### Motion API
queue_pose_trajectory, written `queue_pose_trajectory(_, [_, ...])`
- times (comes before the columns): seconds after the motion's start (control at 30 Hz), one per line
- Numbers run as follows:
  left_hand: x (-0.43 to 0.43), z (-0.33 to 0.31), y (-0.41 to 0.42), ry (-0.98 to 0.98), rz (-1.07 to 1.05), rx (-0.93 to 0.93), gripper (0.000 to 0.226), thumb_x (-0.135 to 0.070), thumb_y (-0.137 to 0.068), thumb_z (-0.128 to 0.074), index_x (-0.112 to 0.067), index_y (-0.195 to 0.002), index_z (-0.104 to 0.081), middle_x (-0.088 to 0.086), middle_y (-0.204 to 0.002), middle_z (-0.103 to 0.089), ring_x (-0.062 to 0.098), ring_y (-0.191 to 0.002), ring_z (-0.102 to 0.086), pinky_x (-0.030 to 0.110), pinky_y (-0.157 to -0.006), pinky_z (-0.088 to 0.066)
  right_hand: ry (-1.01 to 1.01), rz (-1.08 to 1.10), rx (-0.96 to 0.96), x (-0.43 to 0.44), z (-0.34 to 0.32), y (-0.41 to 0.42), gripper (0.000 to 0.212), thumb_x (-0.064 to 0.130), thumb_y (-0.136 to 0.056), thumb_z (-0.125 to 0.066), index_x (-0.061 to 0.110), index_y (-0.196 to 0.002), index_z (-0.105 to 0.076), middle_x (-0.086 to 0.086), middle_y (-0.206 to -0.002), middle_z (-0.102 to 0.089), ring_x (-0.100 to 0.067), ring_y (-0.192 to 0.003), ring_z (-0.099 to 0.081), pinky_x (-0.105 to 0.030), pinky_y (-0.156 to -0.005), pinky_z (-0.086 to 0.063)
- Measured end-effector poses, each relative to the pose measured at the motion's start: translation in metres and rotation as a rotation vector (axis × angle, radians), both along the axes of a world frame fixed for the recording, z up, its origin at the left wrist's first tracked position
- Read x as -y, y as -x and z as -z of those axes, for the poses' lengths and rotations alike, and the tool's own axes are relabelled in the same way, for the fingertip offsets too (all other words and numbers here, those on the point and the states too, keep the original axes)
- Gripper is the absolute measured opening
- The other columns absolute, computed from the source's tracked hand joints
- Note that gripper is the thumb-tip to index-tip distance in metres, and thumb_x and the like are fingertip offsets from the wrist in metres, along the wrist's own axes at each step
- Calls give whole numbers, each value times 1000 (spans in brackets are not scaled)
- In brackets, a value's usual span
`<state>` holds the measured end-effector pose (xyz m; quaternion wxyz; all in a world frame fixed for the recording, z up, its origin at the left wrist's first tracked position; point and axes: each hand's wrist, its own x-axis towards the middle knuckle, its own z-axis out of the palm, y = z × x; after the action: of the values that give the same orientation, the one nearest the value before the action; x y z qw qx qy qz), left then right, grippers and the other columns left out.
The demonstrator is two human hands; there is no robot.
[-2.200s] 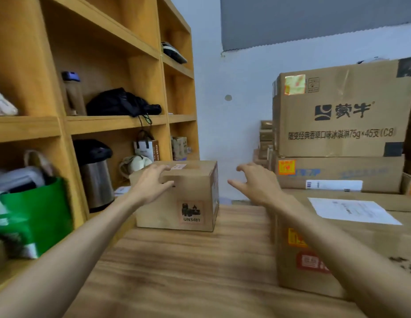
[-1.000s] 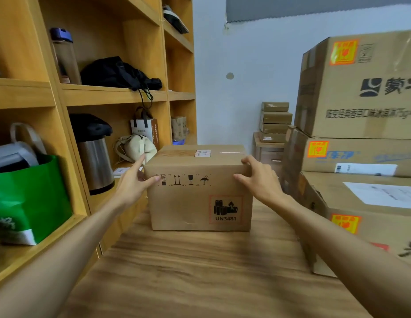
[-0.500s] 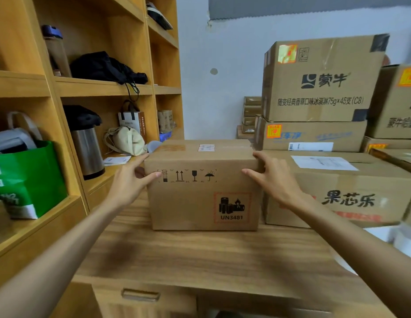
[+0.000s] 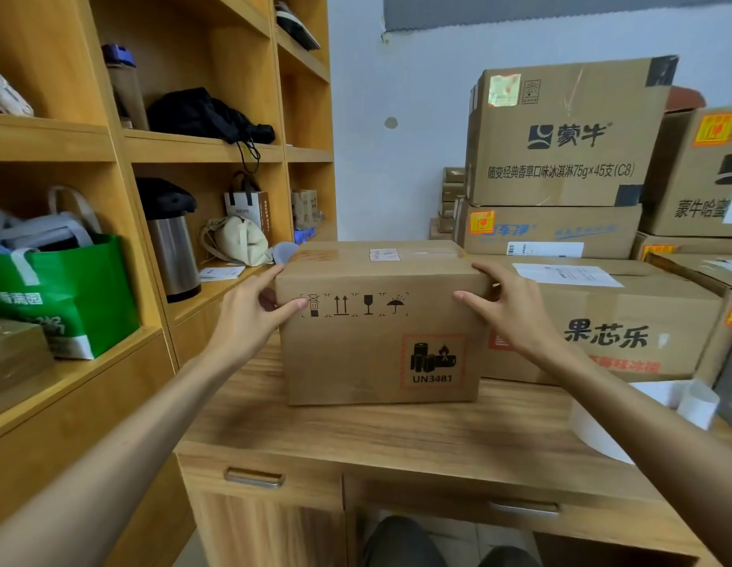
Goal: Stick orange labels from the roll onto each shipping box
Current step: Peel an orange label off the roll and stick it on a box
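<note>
A small brown shipping box (image 4: 356, 354) marked UN3481 stands upright on the wooden desk (image 4: 397, 431), with no orange label on its front or top. My left hand (image 4: 249, 317) grips its upper left corner, thumb on the front face. My right hand (image 4: 507, 308) grips the upper right corner the same way. A white label roll (image 4: 593, 431) lies on the desk at the right, partly hidden by my right forearm. Stacked boxes (image 4: 560, 157) behind and to the right carry orange labels (image 4: 482, 221).
A wooden shelf unit (image 4: 151, 149) rises on the left with a green bag (image 4: 69, 296), a steel flask (image 4: 172, 247) and other bags. A large flat box (image 4: 626, 321) sits right beside the small one. Desk drawers (image 4: 253, 480) and my knees show below.
The small box has been turned and drawn toward me across the desk with both hands on its upper corners. The desk's front edge and the label roll have come into view.
</note>
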<state>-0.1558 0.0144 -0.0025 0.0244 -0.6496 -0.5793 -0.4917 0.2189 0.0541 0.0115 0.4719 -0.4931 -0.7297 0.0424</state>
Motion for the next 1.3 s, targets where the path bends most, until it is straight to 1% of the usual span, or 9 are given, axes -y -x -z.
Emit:
queue_pose_trajectory(0.17, [4,-5,-6,46,-2,-38,76,-52,-83,-77,-28,-149,-48,-10,-103,-63,11,-87,-62,37,-76,-57,2,-27,14,0,2,-5,54,43,-87,-71,28,-136,-55,-1,-106,-67,-19,-84,-63,-37,-69,-56])
queue_pose_trajectory(0.3, [12,-10,-16,-157,-214,-430,71,-50,-87,-73,-21,-145,-46,2,-121,-52,18,-106,-52,34,-81,-47,0,-3,95,9,3,-21,54,52,-89,-65,30,-136,-50,2,-121,-64,-18,-97,-64,-39,-74,-56])
queue_pose_trajectory(0.43, [12,-13,-61,-385,-13,-665,48,-36,-94,-68,-8,-132,-58,10,-119,-59,24,-107,-57,37,-87,-51,-23,39,233,19,11,-54,47,52,-89,-62,26,-128,-54,2,-118,-62,-17,-105,-57,-39,-84,-50])
queue_pose_trajectory(0.53, [6,-5,-117,-346,224,-669,36,-30,-95,-65,-9,-124,-64,6,-112,-63,17,-92,-62,34,-72,-60,-50,51,308,28,20,-81,33,46,-89,-66,22,-111,-61,5,-109,-58,-13,-99,-53,-28,-76,-39])
queue_pose_trajectory(0.63, [-4,11,-174,-213,371,-658,32,-35,-98,-61,-15,-123,-63,-2,-113,-60,5,-75,-51,35,-59,-59,18,49,365,34,31,-114,23,46,-88,-63,26,-99,-61,8,-108,-56,-12,-100,-51,-29,-78,-40])
queue_pose_trajectory(0.8, [-16,46,-266,23,563,-611,35,-42,-100,-57,-26,-131,-56,-11,-125,-53,12,-78,-57,41,-74,-55,162,75,383,56,41,-165,16,36,-90,-69,20,-90,-65,7,-93,-56,-12,-85,-52,-28,-69,-39])
queue_pose_trajectory(0.97, [-16,74,-336,158,752,-504,39,-43,-98,-61,-28,-134,-57,-13,-132,-54,1,-89,-47,34,-89,-49,280,176,437,75,56,-207,18,49,-87,-68,35,-80,-60,16,-80,-58,2,-66,-50,-27,-57,-36])
queue_pose_trajectory(1.07, [-14,87,-364,161,829,-412,31,-42,-94,-67,-25,-120,-63,-10,-118,-57,9,-100,-56,34,-85,-48,312,170,398,85,66,-218,15,45,-85,-73,33,-80,-65,21,-74,-54,5,-62,-48,-24,-58,-34])
queue_pose_trajectory(1.3, [-9,101,-377,197,882,-290,6,-17,-92,-71,-13,-88,-69,-6,-89,-62,1,-75,-51,18,-69,-41,411,72,213,94,93,-220,8,31,-86,-72,33,-94,-69,14,-83,-66,-5,-66,-54,-30,-63,-46])
